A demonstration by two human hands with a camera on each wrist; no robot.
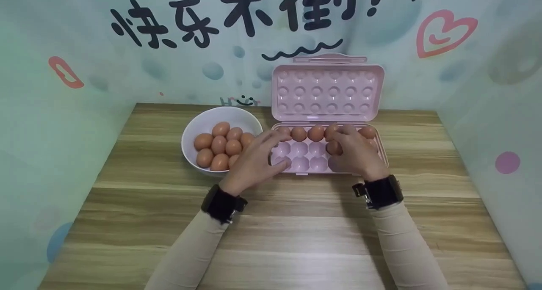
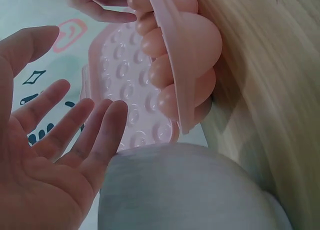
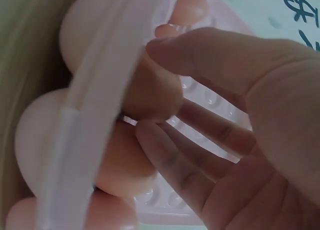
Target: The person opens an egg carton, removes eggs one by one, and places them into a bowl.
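Note:
A pink egg carton (image 1: 300, 164) lies with its lid (image 1: 328, 95) raised. Brown eggs (image 1: 316, 133) fill the visible part of its back row, and a few sit in the middle row. My right hand (image 1: 360, 153) is over the carton's right part, thumb and fingers around a brown egg (image 3: 154, 92) seated in a cup; it hides some cups. Over the carton's left end, my left hand (image 1: 254, 161) holds nothing, its fingers (image 2: 112, 127) spread and loosely bent. Beside it stands a white bowl (image 1: 189, 131) with several brown eggs (image 1: 219, 145), partly covered by that hand.
The wooden table (image 1: 271, 239) reaches toward me in front of the bowl and carton. A pale printed backdrop (image 1: 178, 70) with dark lettering rises behind and at both sides. The raised lid stands close to the back wall.

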